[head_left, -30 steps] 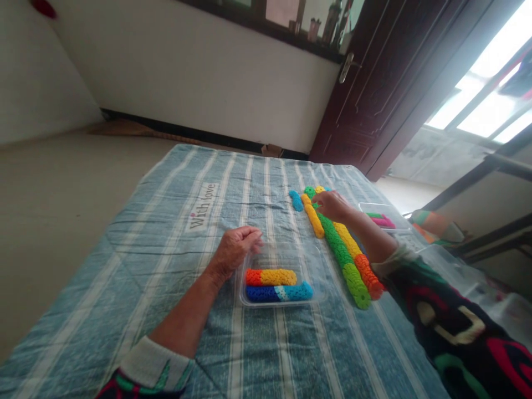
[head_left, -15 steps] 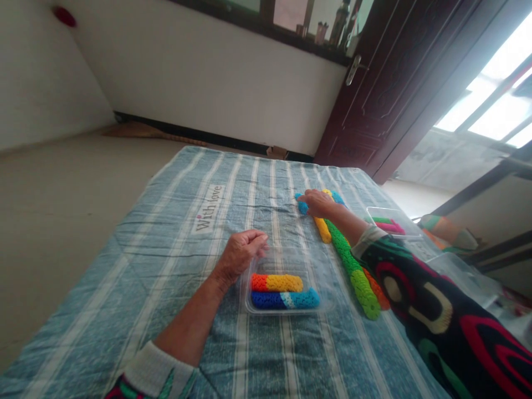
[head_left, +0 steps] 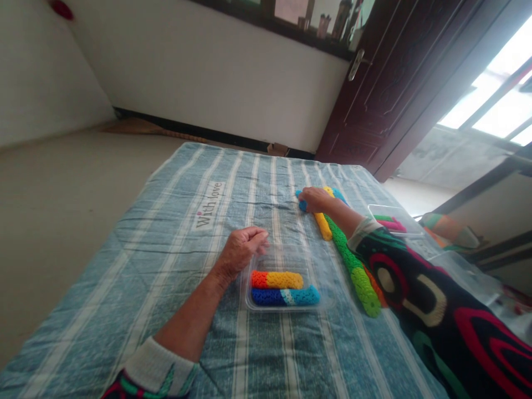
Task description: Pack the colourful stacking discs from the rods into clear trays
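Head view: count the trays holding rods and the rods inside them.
Trays with rods: 2 (near tray, far tray)
Rods in near tray: 2 (orange-yellow rod, blue rod)
Rods in far tray: 2 (green rod, pink rod)
Total: 6

Most of the short blue piece (head_left: 301, 205) is covered by the right hand (head_left: 318, 198), and a grip on it cannot be made out. An orange rod (head_left: 375, 284) is largely hidden behind the right sleeve (head_left: 436, 310), which is cut off by the lower edge. A clear tray (head_left: 380, 209) beyond that forearm is partly masked. The curled fingertips of the left hand (head_left: 241, 252) are tucked out of sight.
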`<state>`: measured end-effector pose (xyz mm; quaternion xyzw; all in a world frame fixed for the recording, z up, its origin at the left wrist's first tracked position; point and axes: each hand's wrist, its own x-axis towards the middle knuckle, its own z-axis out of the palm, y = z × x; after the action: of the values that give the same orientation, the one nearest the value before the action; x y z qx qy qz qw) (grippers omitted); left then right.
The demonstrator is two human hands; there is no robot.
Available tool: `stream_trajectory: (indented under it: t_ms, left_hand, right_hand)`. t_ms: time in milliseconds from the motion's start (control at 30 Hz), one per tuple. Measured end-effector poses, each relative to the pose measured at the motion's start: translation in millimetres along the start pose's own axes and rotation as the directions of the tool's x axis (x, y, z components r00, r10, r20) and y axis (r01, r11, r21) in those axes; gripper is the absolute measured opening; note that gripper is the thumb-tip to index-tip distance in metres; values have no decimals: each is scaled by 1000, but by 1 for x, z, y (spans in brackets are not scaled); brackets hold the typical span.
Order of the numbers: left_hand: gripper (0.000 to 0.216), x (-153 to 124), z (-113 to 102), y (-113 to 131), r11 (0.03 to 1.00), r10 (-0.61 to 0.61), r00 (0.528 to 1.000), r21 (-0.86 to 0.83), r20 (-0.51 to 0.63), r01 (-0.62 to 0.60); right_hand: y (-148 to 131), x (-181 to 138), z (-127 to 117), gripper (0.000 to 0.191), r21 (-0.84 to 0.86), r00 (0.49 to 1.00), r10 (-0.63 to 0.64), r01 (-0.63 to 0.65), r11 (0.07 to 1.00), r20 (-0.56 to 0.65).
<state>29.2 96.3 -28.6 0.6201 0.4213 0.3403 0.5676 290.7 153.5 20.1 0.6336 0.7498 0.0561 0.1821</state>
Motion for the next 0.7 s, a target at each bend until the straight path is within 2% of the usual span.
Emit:
stream_trajectory:
  t_ms: [333,700]
  left_hand:
    - [26,-1,1,3,1000,19,1000,-3,7,-19]
    - [26,0,2,1,1000,10,1000,-19,2,-10]
  right_hand:
    - [-4,1,-10,27,-56,999,-51,51,997,4]
    - [-22,-3,-14,28,-71,998,-35,39,997,44]
